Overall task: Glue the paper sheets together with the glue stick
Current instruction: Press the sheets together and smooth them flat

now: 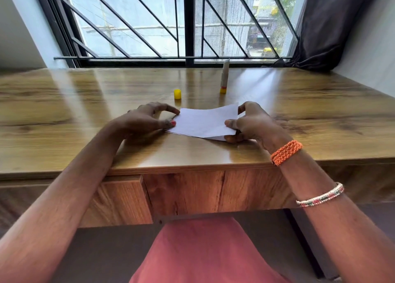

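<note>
Two paper sheets (205, 122) (stacked) lie pinched between both hands' fingers (171, 123).

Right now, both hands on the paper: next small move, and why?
Probably lower and press the top sheet flat. Its right edge is lifted in the right hand, the left hand pins the left edge, and the glue stick stands uncapped beside its cap, suggesting glue is already on.

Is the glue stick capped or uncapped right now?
Uncapped: the glue stick stands upright, and its yellow cap sits apart on the table.
</note>
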The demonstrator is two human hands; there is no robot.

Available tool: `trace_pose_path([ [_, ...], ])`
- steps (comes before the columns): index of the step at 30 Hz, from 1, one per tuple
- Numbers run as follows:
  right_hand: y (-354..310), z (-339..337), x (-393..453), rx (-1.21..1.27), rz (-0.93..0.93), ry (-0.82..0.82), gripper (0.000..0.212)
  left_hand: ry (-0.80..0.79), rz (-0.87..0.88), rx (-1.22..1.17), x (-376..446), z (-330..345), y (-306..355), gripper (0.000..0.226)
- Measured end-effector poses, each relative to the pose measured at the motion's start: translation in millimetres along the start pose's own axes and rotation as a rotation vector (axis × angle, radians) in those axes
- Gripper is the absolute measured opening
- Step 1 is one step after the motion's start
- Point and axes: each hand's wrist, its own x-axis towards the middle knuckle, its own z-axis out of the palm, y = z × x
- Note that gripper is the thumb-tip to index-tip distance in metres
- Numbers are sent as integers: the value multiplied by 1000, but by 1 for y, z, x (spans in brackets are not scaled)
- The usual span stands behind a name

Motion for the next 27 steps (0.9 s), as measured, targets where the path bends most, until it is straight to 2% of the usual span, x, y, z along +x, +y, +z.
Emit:
trace_pose_path([
  [8,-3,-1,-2,1,14,-27,28,-14,-5,17,3,0,-4,35],
  [16,-3,-3,-3,-12,21,10,21,-46,-4,150,-1,-1,2,62],
  [19,0,-3,-3,-156,-42,96,31,-69,-41,229,-1,-2,3,73],
  [22,1,-2,-5,-281,-90,129,31,-83,-57,270,1,-3,1,84],
  [27,4,-2,-2,-416,-180,172,38,-94,-58,296,4,-3,-3,86],
])
